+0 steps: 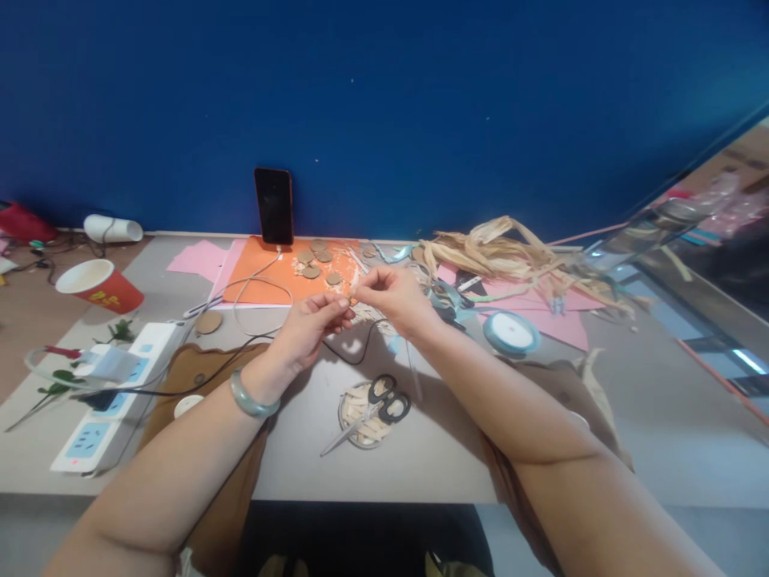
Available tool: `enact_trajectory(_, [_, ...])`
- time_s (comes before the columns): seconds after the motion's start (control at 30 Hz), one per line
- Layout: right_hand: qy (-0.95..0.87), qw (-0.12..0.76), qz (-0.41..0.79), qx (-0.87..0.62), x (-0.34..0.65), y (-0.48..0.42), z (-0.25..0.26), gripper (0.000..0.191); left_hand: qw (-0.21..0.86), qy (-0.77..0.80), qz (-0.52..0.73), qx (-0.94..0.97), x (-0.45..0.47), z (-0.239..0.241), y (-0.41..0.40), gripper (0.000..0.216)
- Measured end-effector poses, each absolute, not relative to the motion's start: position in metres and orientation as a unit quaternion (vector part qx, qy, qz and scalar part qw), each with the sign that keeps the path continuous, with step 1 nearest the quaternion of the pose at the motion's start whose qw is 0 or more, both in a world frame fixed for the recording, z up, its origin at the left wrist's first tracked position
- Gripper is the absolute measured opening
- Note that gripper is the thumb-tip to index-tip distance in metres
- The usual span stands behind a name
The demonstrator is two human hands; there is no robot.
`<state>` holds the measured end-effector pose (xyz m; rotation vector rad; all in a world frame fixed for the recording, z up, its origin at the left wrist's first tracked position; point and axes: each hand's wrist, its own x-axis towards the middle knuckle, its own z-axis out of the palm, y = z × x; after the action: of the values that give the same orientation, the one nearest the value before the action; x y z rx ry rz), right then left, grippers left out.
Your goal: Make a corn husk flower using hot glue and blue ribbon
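Note:
My left hand (318,320) and my right hand (393,298) meet over the near edge of an orange sheet (255,272). Both are closed in a pinch, fingertips almost touching. Whatever lies between them is too small to make out. Just beyond, several round brown discs (333,278) rest on the sheet among pale shavings. Nearer to me, black-handled scissors (360,425) lie across a small round dish (344,417) of flat pale strips. A roll of light blue ribbon (512,332) lies to the right of my right hand.
A phone (275,207) leans upright against the blue partition (384,104), its cable trailing over the sheet. On the left are a power strip (84,445) with plugs and a tilted red paper cup (111,290). Dried husks (481,244) and pink paper (558,324) spread at the right back.

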<state>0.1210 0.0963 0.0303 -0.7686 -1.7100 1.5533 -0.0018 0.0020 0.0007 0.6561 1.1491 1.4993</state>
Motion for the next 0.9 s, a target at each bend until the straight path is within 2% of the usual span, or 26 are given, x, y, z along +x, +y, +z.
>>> enact_trajectory(0.53, [-0.656, 0.358, 0.586, -0.313, 0.1193, 0.0931, 0.0256, 0.015, 0.482, 0.517, 0.637, 0.309, 0.0, 0.0017, 0.0005, 0.025])
enact_trajectory(0.8, [-0.629, 0.37, 0.62, -0.29, 0.1184, 0.0937, 0.0243, 0.032, 0.48, 0.513, 0.641, 0.307, 0.0001, 0.0044, 0.0005, 0.023])
enact_trajectory(0.9, [-0.624, 0.365, 0.63, -0.286, 0.119, 0.0922, 0.0263, 0.032, 0.486, 0.504, 0.649, 0.297, -0.0005, 0.0043, 0.0008, 0.023])
